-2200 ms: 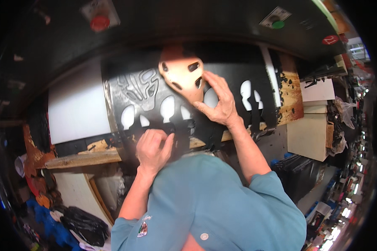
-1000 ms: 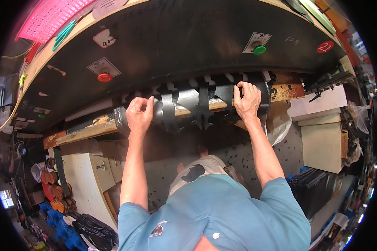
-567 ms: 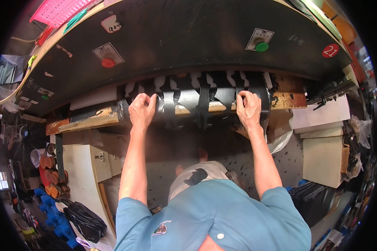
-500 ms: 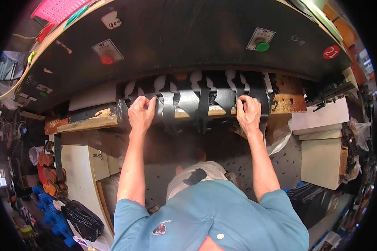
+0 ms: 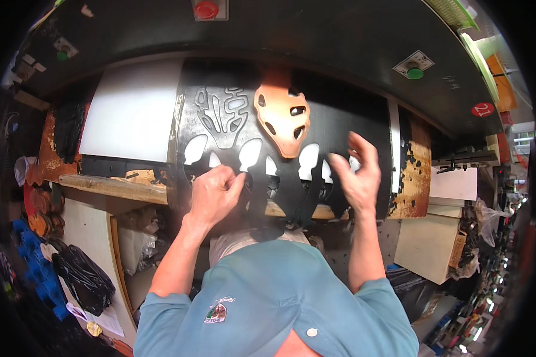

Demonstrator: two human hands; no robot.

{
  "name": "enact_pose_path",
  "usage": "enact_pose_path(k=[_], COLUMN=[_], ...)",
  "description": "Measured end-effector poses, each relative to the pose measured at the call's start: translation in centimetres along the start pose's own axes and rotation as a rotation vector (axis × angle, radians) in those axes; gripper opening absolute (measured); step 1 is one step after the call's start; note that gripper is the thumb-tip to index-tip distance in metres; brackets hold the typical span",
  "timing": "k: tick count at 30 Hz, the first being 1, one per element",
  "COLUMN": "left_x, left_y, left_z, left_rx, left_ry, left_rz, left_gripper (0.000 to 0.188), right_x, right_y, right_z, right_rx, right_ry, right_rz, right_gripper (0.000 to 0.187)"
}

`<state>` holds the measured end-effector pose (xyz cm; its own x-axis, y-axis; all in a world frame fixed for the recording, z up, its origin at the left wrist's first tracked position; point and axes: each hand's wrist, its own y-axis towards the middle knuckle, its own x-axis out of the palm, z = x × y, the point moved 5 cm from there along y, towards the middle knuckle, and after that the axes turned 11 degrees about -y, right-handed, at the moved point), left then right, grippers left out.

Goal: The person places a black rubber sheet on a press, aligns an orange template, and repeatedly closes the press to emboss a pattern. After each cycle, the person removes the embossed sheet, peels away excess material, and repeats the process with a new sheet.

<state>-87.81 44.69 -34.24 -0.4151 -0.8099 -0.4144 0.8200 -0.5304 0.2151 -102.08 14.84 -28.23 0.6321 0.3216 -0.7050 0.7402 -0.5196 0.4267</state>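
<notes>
A black sheet (image 5: 351, 101) lies across the bench in front of me, its near edge hanging over in strips between cut-out openings. White shows through several leaf-shaped openings. My left hand (image 5: 215, 193) is closed, fingers curled at the sheet's near edge by one strip; what the fingertips pinch is partly hidden. My right hand (image 5: 361, 172) is raised over the sheet's near right part, thumb and fingers apart, holding nothing. Beyond and between my hands an orange cutting die (image 5: 283, 122) with several oval holes rests on the sheet. Left of it, a similar outline (image 5: 221, 113) marks the sheet.
A dark machine panel (image 5: 315, 41) spans the far side, with a red button (image 5: 206, 9) and a green button (image 5: 415, 73). A white board (image 5: 131, 107) lies left of the sheet. A worn wooden rail (image 5: 110, 188) runs along the bench's front. Pale boxes (image 5: 426, 244) stand lower right.
My view has moved forward over the bench, bringing the orange die into sight. My right hand has opened and left the sheet's edge; my left stays closed near that edge.
</notes>
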Motion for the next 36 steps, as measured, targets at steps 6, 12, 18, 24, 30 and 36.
enact_pose_path(k=[6,12,18,24,30,36], left_x=[-0.9,2.8,2.2,5.3,7.1,4.1], left_y=[4.0,2.8,1.8,0.4,-0.1,-1.9], left_z=[1.9,-0.7,-0.5,5.7,6.5,3.5], left_rx=[0.327,0.292,0.265,0.25,0.136,0.031], left_ry=[-0.111,0.264,0.184,-0.149,-0.371,-0.131], left_rz=[0.209,0.047,0.033,-0.059,-0.107,0.02], left_gripper=[0.012,0.047,0.041,0.052,0.024,0.019], right_x=[10.8,9.2,4.8,4.6,4.3,4.1], right_y=[-0.3,-3.2,-1.3,-1.3,-1.3,-1.1], right_z=[-8.3,-8.7,-6.1,-5.5,-5.5,-4.5], right_rx=[-0.145,-0.156,0.377,0.339,0.38,0.42], right_ry=[-0.426,-0.37,0.728,0.757,0.834,0.976], right_rz=[-0.322,-0.301,-0.432,-0.455,-0.439,-0.359], right_gripper=[0.117,0.099,0.103,0.1,0.097,0.099])
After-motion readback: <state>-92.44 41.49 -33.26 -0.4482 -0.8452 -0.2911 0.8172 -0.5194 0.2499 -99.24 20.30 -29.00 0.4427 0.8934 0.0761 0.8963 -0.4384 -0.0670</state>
